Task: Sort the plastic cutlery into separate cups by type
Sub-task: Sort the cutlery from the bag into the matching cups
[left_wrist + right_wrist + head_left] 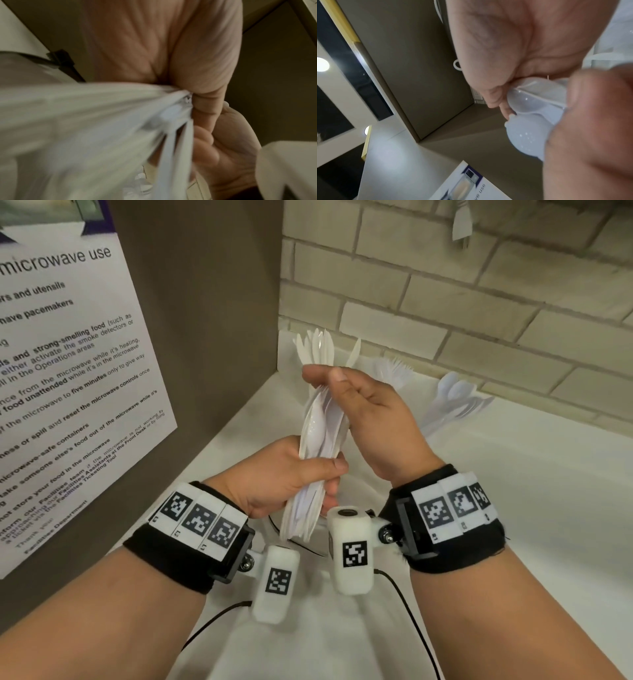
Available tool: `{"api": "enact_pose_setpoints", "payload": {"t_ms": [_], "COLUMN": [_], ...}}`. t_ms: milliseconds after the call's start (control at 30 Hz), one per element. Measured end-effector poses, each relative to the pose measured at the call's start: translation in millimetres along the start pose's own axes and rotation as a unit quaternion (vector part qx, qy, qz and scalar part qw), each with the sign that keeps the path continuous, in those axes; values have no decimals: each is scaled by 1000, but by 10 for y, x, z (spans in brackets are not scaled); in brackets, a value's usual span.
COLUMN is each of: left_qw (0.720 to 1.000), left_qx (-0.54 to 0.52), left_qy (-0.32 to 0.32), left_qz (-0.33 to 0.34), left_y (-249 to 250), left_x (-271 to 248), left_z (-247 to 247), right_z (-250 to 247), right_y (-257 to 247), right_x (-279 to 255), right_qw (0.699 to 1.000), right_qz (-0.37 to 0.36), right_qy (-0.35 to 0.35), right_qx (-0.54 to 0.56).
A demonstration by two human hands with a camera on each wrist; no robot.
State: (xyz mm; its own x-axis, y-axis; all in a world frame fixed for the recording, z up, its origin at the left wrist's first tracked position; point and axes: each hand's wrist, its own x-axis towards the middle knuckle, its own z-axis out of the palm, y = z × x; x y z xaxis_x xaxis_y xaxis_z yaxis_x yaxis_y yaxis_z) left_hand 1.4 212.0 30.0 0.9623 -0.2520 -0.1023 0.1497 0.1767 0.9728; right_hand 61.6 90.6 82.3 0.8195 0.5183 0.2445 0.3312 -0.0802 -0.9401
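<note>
A bundle of white plastic spoons (pixel 320 436) stands nearly upright between my hands, above the white counter. My left hand (pixel 330 484) grips the handles low down, thumb across the front. My right hand (pixel 325 378) curls over the top of the bundle and pinches the bowls. In the left wrist view the blurred handles (pixel 102 121) fan out from the fist. The right wrist view shows two spoon bowls (pixel 530 135) between the thumb and fingers. At the back stand a bunch of knives (pixel 317 345), forks (pixel 394 371) and spoons (pixel 455 398); their cups are hard to make out.
A clear round rim (pixel 298 546) shows on the counter just under my hands. A brown side panel with a microwave notice (pixel 68 371) closes the left. A pale brick wall (pixel 479 302) runs along the back. The white counter (pixel 513 491) stretches to the right.
</note>
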Motion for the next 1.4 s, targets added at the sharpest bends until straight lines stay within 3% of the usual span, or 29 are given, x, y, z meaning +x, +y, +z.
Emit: {"api": "enact_pose_setpoints", "payload": {"t_ms": [167, 333, 467, 567, 667, 800, 933, 1000, 1067, 1133, 1200, 1300, 1400], "left_qw": [998, 996, 990, 983, 976, 985, 978, 977, 982, 988, 975, 966, 977], "left_qx": [-38, -44, -58, -40, -23, -107, -205, -212, -172, -39, 97, 140, 116], "left_qy": [54, 75, 124, 177, 217, 132, 32, 28, 70, 147, 190, 212, 166], "left_qz": [9, 9, 12, 16, 20, 22, 21, 15, 17, 35, 59, 56, 74], "left_y": [3, 48, 57, 21, -20, 8, 5, 3, 9, 20, 25, 22, 42], "left_x": [-10, 11, 26, 59, 102, 57, -29, -42, -12, 39, 88, 110, 94], "left_z": [-9, 28, 44, 37, 5, -34, -102, -91, -28, 37, 65, 18, -23], "right_z": [-64, -30, -34, -46, -54, -59, -71, -59, -34, 15, 65, 98, 83], "right_y": [113, 180, 141, 74, 31, 103, 99, 88, 67, 48, 52, 66, 77], "right_x": [3, -55, -15, 4, 31, 50, 4, -24, -54, -76, -72, -50, -36], "right_qw": [988, 989, 979, 963, 973, 984, 980, 983, 990, 994, 989, 983, 982], "right_qz": [43, 78, 101, 76, 51, 65, 99, 84, 52, 30, 22, 12, -4], "right_qy": [122, 112, 155, 211, 203, 167, 169, 158, 130, 99, 91, 88, 83], "right_qx": [80, 51, 87, 150, 102, -22, 35, 33, 8, -37, -116, -164, -172]}}
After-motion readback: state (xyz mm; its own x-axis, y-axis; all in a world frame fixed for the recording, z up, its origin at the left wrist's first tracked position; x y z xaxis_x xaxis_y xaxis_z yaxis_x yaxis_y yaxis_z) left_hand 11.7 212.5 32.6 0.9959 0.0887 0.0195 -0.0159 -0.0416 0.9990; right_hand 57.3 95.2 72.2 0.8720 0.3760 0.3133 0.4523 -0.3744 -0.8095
